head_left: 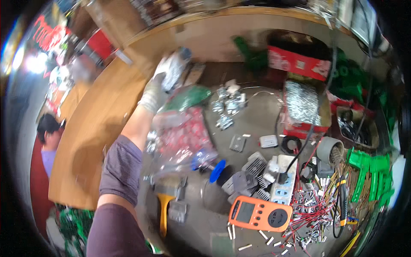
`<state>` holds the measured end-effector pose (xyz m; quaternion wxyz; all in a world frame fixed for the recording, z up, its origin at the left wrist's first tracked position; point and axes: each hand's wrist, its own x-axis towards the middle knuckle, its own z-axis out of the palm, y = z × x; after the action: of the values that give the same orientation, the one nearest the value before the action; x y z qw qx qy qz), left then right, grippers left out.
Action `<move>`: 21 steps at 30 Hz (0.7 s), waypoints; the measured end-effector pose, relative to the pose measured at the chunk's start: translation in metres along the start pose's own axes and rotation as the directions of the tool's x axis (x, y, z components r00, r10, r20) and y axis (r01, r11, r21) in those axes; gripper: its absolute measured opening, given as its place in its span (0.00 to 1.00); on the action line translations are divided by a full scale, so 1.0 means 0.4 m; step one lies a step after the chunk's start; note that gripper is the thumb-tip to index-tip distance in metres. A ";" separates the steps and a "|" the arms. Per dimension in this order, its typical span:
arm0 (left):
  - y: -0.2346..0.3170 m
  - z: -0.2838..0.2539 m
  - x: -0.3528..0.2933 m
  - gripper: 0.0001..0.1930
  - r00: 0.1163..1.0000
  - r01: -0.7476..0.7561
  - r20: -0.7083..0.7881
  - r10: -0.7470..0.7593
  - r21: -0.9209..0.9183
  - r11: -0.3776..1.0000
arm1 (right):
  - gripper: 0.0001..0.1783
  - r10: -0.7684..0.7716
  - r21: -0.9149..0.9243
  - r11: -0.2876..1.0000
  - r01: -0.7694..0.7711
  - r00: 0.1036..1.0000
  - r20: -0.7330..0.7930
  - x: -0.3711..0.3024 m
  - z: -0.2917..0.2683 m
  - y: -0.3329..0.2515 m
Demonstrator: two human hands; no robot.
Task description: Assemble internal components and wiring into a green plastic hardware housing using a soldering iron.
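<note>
My left hand [154,92], in a whitish work glove, reaches far across the bench at the upper left. Its fingers are smeared by motion and partly lost against a clear plastic bag [174,70], so whether they grip it cannot be told. Just nearer than the hand lies a green plastic bag [186,98]. Below that sits a clear bag of red-and-white small parts [184,137]. My right hand is out of view.
An orange meter [261,214], a power strip [284,184] and grey metal pieces [244,182] lie at the right. Beyond are red-wired parts [306,205], a soldering iron [343,201], a red box of silvery parts [302,103] and green plastic frames [370,167]. A yellow-handled scraper [164,210] lies nearer.
</note>
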<state>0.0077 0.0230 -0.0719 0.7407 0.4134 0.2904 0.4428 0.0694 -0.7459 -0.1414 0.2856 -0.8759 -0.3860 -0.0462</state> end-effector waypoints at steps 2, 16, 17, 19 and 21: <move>0.063 -0.037 -0.117 0.19 0.994 -0.032 0.103 0.020 0.118 0.992 | 0.27 -0.097 0.032 0.995 0.096 0.994 0.049 0.043 -0.029 0.051; -0.017 -0.262 -1.118 0.46 0.844 -0.352 -0.073 0.531 0.672 0.651 | 0.25 -0.363 0.056 0.931 0.360 0.930 0.058 0.140 -0.062 0.064; -0.036 -0.286 -1.142 0.43 0.842 -0.263 -0.083 0.534 0.799 0.540 | 0.24 -0.367 0.056 0.930 0.364 0.929 0.048 0.140 -0.062 0.060; -0.059 -0.378 -1.166 0.41 0.889 -0.076 0.052 0.455 0.997 0.034 | 0.24 -0.378 0.050 0.925 0.377 0.925 0.025 0.133 -0.063 0.046; -0.080 -0.361 -1.159 0.40 0.852 -0.014 0.064 0.520 0.995 -0.099 | 0.24 -0.385 0.037 0.922 0.385 0.923 0.002 0.130 -0.063 0.035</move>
<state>-0.2975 -0.3498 -0.1408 0.0420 0.7763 0.5494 0.3062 0.1189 -0.7331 -0.1113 0.2848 -0.7781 -0.5526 -0.0905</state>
